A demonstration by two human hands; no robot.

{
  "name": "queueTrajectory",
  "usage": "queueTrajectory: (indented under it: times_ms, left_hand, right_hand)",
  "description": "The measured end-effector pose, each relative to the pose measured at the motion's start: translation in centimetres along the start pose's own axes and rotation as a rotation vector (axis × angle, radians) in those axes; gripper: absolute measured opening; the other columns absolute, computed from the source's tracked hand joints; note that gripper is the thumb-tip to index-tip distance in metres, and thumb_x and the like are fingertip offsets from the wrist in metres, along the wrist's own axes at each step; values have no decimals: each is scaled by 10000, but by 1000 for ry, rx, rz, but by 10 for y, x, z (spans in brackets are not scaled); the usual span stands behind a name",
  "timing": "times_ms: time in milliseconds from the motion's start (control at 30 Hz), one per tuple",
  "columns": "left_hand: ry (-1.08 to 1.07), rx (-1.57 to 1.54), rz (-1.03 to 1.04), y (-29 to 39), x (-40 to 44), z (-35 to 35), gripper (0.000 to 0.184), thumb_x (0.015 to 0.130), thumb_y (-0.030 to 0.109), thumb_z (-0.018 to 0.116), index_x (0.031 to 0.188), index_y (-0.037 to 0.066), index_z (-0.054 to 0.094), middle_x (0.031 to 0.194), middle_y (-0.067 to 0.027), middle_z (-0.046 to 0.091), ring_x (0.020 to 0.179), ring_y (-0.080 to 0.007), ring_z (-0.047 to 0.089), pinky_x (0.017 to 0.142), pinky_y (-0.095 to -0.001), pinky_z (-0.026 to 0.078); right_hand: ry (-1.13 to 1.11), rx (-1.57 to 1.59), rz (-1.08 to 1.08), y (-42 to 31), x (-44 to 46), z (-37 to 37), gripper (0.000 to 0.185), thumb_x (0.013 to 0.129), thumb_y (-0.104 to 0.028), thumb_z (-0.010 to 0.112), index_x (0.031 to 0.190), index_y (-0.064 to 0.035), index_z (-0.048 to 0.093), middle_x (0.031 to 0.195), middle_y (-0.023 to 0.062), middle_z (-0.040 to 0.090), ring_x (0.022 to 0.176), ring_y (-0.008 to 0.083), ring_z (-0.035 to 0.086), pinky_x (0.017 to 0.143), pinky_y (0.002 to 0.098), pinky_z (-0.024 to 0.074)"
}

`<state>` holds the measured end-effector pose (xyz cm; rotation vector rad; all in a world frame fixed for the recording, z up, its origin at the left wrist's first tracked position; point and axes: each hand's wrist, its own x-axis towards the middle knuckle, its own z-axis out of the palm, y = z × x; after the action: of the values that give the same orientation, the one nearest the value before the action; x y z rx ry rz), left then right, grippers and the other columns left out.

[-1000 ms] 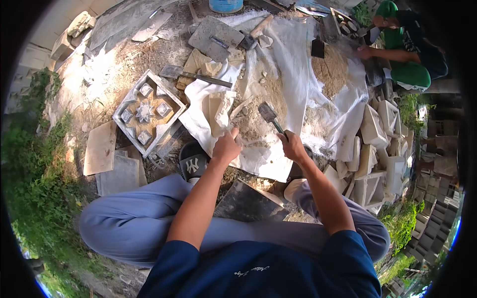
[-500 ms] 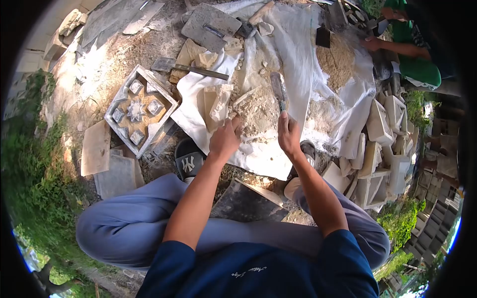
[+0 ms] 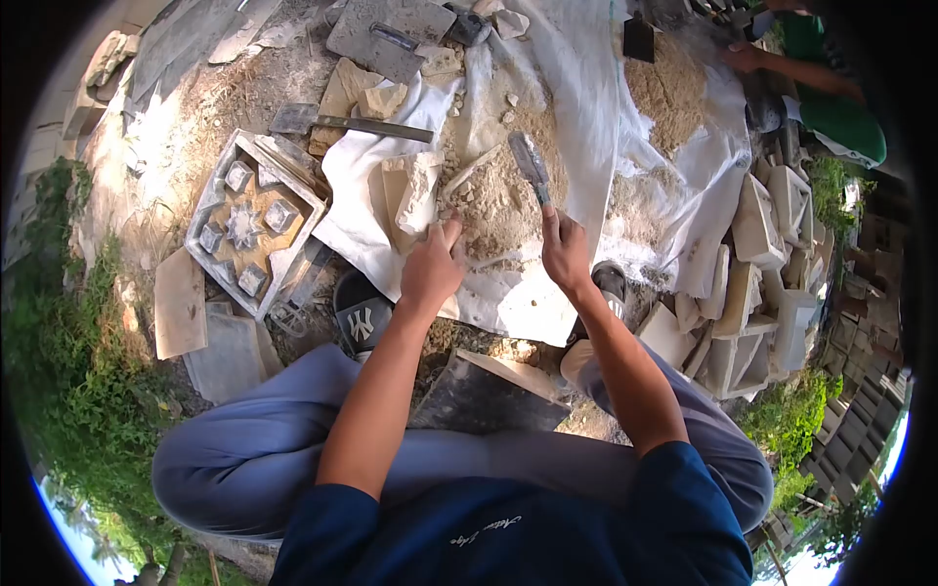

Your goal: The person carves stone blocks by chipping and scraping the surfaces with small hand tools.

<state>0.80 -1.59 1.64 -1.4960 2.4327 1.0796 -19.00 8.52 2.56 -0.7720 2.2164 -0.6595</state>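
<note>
My right hand [image 3: 567, 252] is closed round the handle of a flat-bladed tool [image 3: 529, 159], whose blade points up and away over the heap of pale rubble [image 3: 498, 210]. My left hand [image 3: 433, 264] has its fingers bent together at the near left edge of that heap; what they hold, if anything, is too small to make out. Just beyond and left of it, a pale block with a broken face [image 3: 418, 192] lies on the white sheet [image 3: 352, 210]. A long-handled hatchet-like tool [image 3: 376, 128] rests across stones farther off.
A square mould with a star pattern [image 3: 256, 223] lies on the left. Hollow pale blocks [image 3: 747, 308] are piled on the right. A trowel-like plate [image 3: 386, 37] lies at the far side. Another person's arm [image 3: 801, 73] shows at the upper right. A dark slab [image 3: 484, 396] lies between my legs.
The view has shifted, so the mould and sheet sit farther left. My right hand has turned the tool's blade upright, then tilted it left. My left hand stays beside the rubble.
</note>
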Motion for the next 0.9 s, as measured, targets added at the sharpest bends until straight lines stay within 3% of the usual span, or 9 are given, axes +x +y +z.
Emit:
queueTrajectory:
  times_ms: [100,200,300,433,567,633,767,800,900]
  left_hand:
    - [8,-11,25,1,2,-3,357,943,271,571,1238,71,550,1005,-285,624,940,-492,607,798,-546,488]
    - [48,18,-49,2,2,-6,352,938,326,571,1117,27,519,920,-275,668,862,-473,647,744,-551,512]
    - [40,11,-60,3,3,-10,349,937,331,570,1092,22,522,907,-279,667,856,-473,648,740,-554,509]
    - [54,6,-68,5,3,-8,344,935,331,575,1071,19,528,897,-281,668,855,-477,647,738,-554,506]
    - [51,-5,-67,4,2,-8,348,930,332,583,1063,14,534,902,-280,669,854,-478,647,739,-552,506]
    - [52,-2,-61,6,3,-9,351,929,332,586,1063,11,537,907,-280,670,854,-476,647,738,-550,508]
    - [93,25,-12,11,7,-13,373,933,341,595,1074,-1,553,900,-280,670,856,-465,655,735,-534,515]
    - [101,16,12,14,7,-13,384,934,348,600,1080,-5,559,890,-283,668,858,-461,658,736,-529,518]
    - [54,104,26,25,16,-18,402,930,355,616,1092,-9,563,871,-284,664,850,-451,666,736,-530,524]
  right_hand:
    - [158,89,-89,5,-4,6,575,1028,-438,411,798,44,626,750,341,598,793,527,583,714,542,452]
    - [-39,-161,47,36,-1,18,600,1019,-477,406,851,41,658,775,351,609,873,534,590,780,558,461]
    - [-134,-153,73,38,2,7,628,1013,-503,404,847,48,656,776,355,607,858,542,584,780,560,454]
    - [144,83,-5,20,0,-2,626,1021,-472,426,775,71,614,718,319,584,725,530,536,685,534,427]
    - [256,96,25,41,23,4,635,1028,-468,409,780,78,618,682,314,571,688,517,537,665,532,422]
    - [103,29,155,57,32,8,649,1031,-467,402,773,84,626,680,333,570,685,516,556,671,541,422]
    - [12,-23,262,65,22,17,697,1015,-521,382,798,82,654,784,363,610,828,531,602,778,542,455]
    - [-96,-78,263,41,11,4,689,1007,-541,381,862,68,671,862,362,631,913,529,603,839,532,462]
    - [-168,-134,176,38,-2,15,668,1002,-542,397,901,55,679,918,361,640,950,527,601,864,527,462]
